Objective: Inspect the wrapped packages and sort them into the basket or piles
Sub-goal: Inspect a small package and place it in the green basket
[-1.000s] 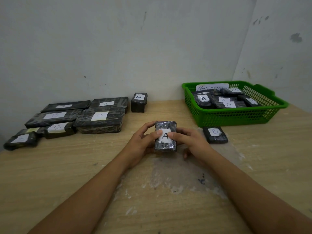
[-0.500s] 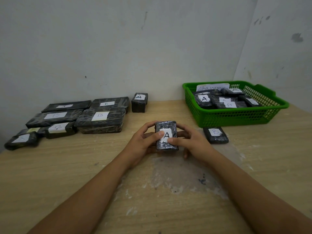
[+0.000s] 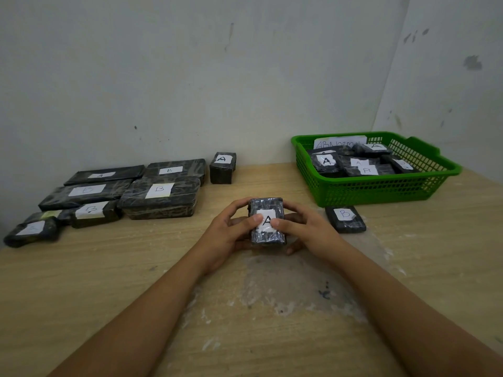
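Black film covers every package here, each with a white paper label. At the far left of the worktop (image 3: pixel 81 281), against the wall, lies the sorted pile (image 3: pixel 114 194): flat packages side by side and partly overlapping, most marked B as far as the labels read, one long one at the back seemingly A, and the nearest two too faint to tell. Labels face up, probably so a letter can be checked at a glance. Just right of the pile a small upright block marked A (image 3: pixel 222 167) stands alone, perhaps the start of a second group.

In the middle, the left hand (image 3: pixel 228 235) and the right hand (image 3: pixel 304 232) share one small package marked A (image 3: pixel 267 221), lifted a little off the worktop. Each hand has its fingers curled round a side, and both thumbs press on the label face. Gripped this way, label towards the camera, the package appears to be under inspection; where it belongs looks undecided.

Right of the hands a small package marked B (image 3: pixel 345 219) lies flat, just in front of the green basket (image 3: pixel 381 191), possibly awaiting its turn. The basket carries a paper sign reading "ABNormal" and holds a heap of packages, several marked A, presumably rejects.
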Action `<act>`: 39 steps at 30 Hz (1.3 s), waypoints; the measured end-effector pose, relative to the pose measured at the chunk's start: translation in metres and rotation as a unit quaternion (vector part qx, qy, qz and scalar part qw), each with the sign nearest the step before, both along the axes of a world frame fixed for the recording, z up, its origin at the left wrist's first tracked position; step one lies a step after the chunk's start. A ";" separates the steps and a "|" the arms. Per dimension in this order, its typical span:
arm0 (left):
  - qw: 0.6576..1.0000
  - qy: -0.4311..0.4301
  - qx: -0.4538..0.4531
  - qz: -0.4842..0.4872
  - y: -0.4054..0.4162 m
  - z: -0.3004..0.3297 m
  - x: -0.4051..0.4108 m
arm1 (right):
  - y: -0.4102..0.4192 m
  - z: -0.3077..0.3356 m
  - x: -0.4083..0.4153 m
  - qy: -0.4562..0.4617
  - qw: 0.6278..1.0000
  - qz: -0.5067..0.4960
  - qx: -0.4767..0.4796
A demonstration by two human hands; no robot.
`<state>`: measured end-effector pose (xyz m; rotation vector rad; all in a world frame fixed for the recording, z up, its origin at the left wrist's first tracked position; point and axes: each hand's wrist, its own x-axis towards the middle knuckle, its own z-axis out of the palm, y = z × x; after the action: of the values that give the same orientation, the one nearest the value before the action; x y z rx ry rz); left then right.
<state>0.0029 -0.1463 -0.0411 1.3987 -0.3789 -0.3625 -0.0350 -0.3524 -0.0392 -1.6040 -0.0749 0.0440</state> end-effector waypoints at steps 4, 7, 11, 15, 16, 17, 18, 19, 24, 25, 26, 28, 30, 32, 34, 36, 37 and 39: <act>1.000 0.008 -0.017 0.022 -0.001 0.000 -0.001 | 0.002 0.001 -0.001 -0.001 0.999 -0.031 -0.036; 0.999 0.002 -0.024 0.037 0.000 -0.003 -0.001 | 0.005 0.002 -0.004 -0.037 0.991 -0.065 -0.109; 0.998 -0.010 -0.021 0.055 0.001 -0.006 -0.002 | 0.009 0.004 -0.007 -0.063 0.985 -0.069 -0.143; 0.997 -0.026 -0.010 0.073 -0.001 -0.004 -0.004 | 0.012 0.004 -0.012 -0.070 0.980 -0.053 -0.180; 0.997 -0.033 -0.006 0.074 -0.002 -0.003 -0.005 | 0.013 0.003 -0.012 -0.070 0.980 -0.053 -0.181; 0.997 -0.037 -0.005 0.073 -0.002 -0.002 -0.005 | 0.014 0.003 -0.011 -0.067 0.981 -0.053 -0.172; 0.997 -0.037 -0.008 0.071 -0.002 -0.001 -0.006 | 0.014 0.002 -0.010 -0.059 0.986 -0.054 -0.148; 0.997 -0.037 -0.011 0.068 -0.002 0.000 -0.006 | 0.014 0.001 -0.007 -0.044 0.991 -0.058 -0.111; 0.995 -0.061 0.003 0.075 -0.003 -0.001 -0.006 | 0.007 0.002 -0.002 0.008 0.999 -0.030 0.029; 0.995 -0.059 -0.004 0.077 -0.002 -0.001 -0.006 | 0.008 0.002 -0.003 0.012 0.999 -0.021 0.036; 0.995 -0.061 -0.006 0.080 -0.002 -0.001 -0.007 | 0.010 0.003 -0.004 0.015 0.999 -0.013 0.040; 0.993 -0.073 0.006 0.090 -0.003 -0.001 -0.008 | 0.012 0.004 -0.006 0.020 0.999 -0.005 0.047; 0.991 -0.085 0.023 0.098 -0.003 0.001 -0.010 | 0.015 0.004 -0.007 0.021 0.998 0.002 0.052; 0.991 -0.090 0.029 0.099 -0.003 0.001 -0.010 | 0.017 0.004 -0.008 0.017 0.999 0.001 0.051; 0.991 -0.086 0.028 0.098 -0.002 0.001 -0.010 | 0.017 0.004 -0.008 0.014 0.999 -0.007 0.047; 0.994 -0.067 0.015 0.090 -0.002 0.001 -0.009 | 0.015 0.005 -0.008 0.011 0.999 -0.010 0.035; 0.994 -0.058 0.010 0.087 -0.002 0.000 -0.008 | 0.014 0.005 -0.008 0.009 1.000 -0.006 0.027; 0.995 -0.052 0.010 0.083 -0.003 0.000 -0.007 | 0.012 0.006 -0.009 0.005 1.000 0.002 0.010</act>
<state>-0.0045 -0.1490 -0.0411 1.4603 -0.3417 -0.1587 -0.0436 -0.3400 -0.0332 -1.5845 -0.0716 0.0548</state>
